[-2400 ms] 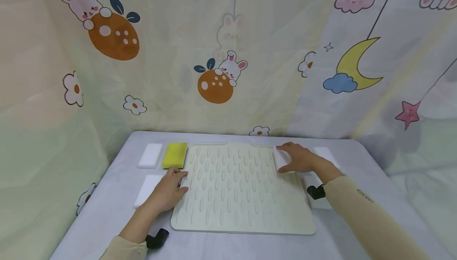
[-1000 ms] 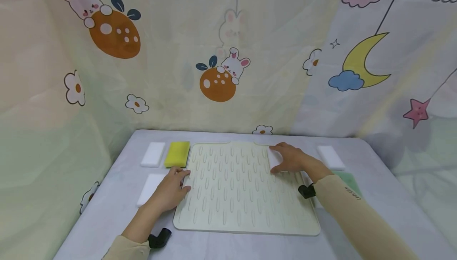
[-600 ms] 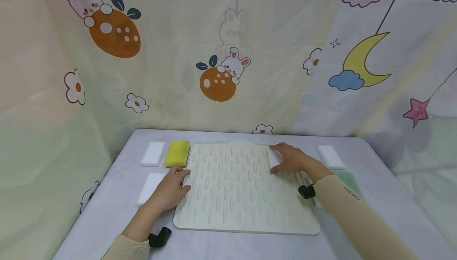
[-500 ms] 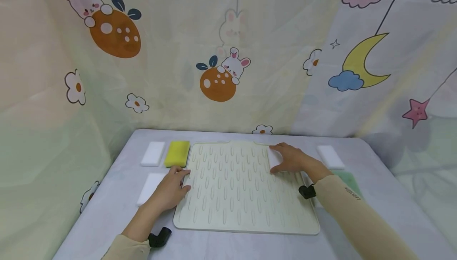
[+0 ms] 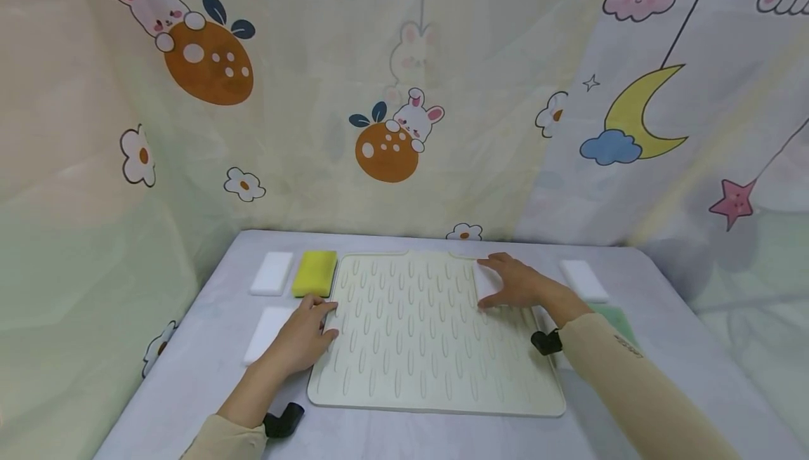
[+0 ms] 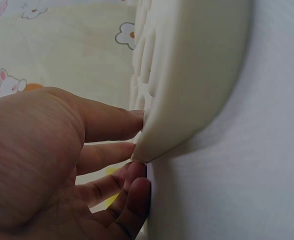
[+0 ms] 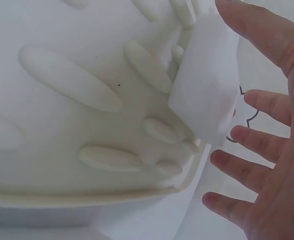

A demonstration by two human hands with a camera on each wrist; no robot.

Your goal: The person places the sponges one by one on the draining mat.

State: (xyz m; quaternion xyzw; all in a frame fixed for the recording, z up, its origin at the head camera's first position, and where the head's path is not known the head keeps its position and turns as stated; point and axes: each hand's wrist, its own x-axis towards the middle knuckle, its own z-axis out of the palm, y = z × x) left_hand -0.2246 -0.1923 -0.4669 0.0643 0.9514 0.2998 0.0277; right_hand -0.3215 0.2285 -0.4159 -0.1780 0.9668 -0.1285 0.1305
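A cream mat with raised oval ridges [image 5: 417,347] lies on the white-covered table. My left hand [image 5: 300,337] rests at its left edge. In the left wrist view the thumb and a finger touch the mat's rim [image 6: 207,60], while the other fingers bend loosely beside it. At the mat's far right corner is a white sponge block [image 5: 484,281], with my right hand [image 5: 515,283] spread over it. The right wrist view shows the thumb at one end of this sponge [image 7: 204,80] and the other fingers straight and spread apart, not wrapped round it.
Left of the mat lie a yellow sponge with a dark underside [image 5: 314,274] and two white blocks, one at the back [image 5: 272,274] and one nearer [image 5: 262,333]. On the right are another white block [image 5: 583,279] and a green piece [image 5: 613,321], partly under the sleeve. A printed curtain [image 5: 303,151] stands behind.
Since the oldest frame, my right hand and the white sponge have shifted a little left over the mat, and the green piece has come out from behind the sleeve. My left hand stays put.
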